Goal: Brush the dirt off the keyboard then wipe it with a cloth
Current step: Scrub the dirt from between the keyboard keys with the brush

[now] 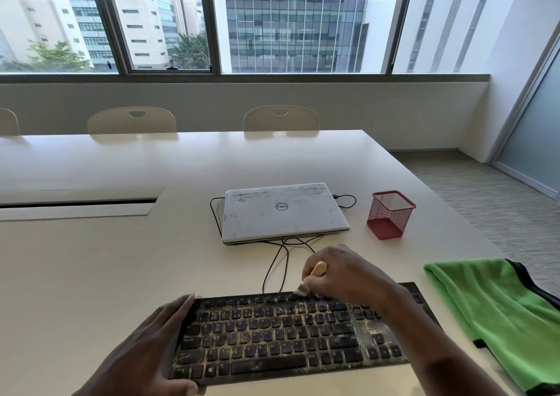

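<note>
Keyboard (272,335): black, lying on the near part of the counter (121,259) right in front of me, with yellowish grit over the keys and in the gaps between them.
Legends: Q W E R T Y, A S D F G H and Z X C V B N M read in white; a Windows logo key sits on the nearest row. The smaller print is too blurred to read.
Left grip (145,350): spans the keyboard's left end and grasps it, fingertips at the far-left corner, thumb round the near-left corner.
Right grip (342,271): clenched round the pale wooden handle of the brush (316,271), above the far edge of the keyboard.
Bristles: down on the top row of keys, right of centre.
Cloth (491,314): green with dark edging, lying on the counter to the right of the keyboard, apart from it.
Laptop (281,210): closed, white, scuffed lid, beyond the keyboard; "DELL" in a ring, upside down from my side.
Cable (272,268): black, running from the keyboard's far edge towards the laptop and looping round it.
Pen holder (391,214): red wire mesh, upright, right of the laptop.
Chairs (131,121): pale backs along the far side of the counter, below the window.
</note>
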A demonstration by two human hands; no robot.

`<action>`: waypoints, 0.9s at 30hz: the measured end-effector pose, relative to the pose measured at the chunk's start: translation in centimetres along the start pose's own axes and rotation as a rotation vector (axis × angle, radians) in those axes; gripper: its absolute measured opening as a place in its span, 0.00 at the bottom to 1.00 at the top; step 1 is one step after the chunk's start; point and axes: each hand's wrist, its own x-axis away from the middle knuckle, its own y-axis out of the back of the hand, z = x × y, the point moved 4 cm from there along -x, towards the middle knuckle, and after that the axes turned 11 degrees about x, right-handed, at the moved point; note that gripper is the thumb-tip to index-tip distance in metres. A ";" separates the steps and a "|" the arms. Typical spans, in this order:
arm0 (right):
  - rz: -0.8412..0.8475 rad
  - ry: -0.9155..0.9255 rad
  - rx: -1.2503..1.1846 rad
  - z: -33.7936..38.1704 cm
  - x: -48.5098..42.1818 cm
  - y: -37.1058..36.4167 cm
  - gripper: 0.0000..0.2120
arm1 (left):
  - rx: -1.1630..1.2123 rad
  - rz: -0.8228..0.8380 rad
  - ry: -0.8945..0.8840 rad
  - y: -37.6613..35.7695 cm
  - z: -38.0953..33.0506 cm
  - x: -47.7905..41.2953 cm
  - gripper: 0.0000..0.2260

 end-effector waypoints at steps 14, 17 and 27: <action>0.046 0.013 0.062 1.5 -0.4 -0.8 0.06 | -0.019 0.005 0.062 0.4 -1.1 -0.2 0.62; 0.020 -0.016 0.036 1.7 -0.3 -0.4 0.04 | -0.028 0.013 0.070 0.3 -1.5 -0.4 0.62; 0.096 -0.057 0.061 3.7 -0.4 -1.4 0.07 | -0.050 0.006 0.055 0.6 -1.6 -0.2 0.62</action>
